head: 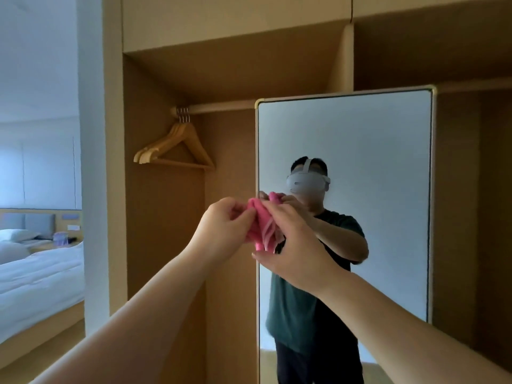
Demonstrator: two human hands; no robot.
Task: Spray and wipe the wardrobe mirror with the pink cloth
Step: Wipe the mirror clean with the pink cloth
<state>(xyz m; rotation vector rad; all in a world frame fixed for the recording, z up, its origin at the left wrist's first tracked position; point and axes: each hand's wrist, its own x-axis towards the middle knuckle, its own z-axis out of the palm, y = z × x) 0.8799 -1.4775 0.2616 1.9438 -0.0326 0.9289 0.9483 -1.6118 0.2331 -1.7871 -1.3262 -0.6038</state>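
Wooden wardrobe point(166, 231), open bay at left: rail point(221, 107) with wooden hangers point(177, 148) bunched at its left end, open space beneath them. Mirror point(360, 128), tall, pale-framed, right of the bay; its left edge runs down behind the hands, glass unobstructed above and to the right. Pink cloth point(259, 225), bunched, held up before the mirror's left edge at mid-height; contact with the glass cannot be told. Left hand point(224, 228): fingers point(245, 217) curled, pinching the cloth's left side. Right hand point(293, 250): fingers curled over its right side, thumb below. Bed point(36, 273), white bedding, far left.
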